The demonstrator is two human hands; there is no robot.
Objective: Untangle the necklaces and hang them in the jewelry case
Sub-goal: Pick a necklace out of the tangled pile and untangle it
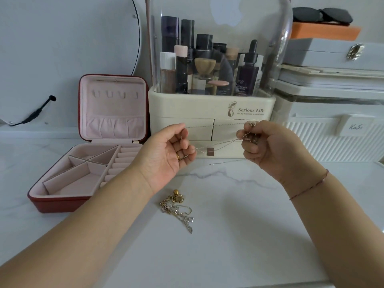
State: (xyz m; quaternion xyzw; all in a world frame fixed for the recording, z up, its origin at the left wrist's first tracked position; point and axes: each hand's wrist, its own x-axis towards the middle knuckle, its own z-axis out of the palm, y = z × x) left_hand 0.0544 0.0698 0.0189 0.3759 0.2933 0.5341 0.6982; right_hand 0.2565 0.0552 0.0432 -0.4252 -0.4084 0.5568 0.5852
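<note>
Chain: thin silver necklace (216, 146) stretched mid-frame above the counter (228, 242), long axis running left to right, square pendant (210, 152) nearer the left.
Left hand (168, 154): fingers (188, 155) pinch one end.
Right hand (268, 146): clenched round the bunched remainder.
Pile: tangled necklaces (178, 206) lie lower centre.
Case (62, 201): open at left, lid hooks (114, 94) bare.
Progress: early, I judge; nothing hung yet.
</note>
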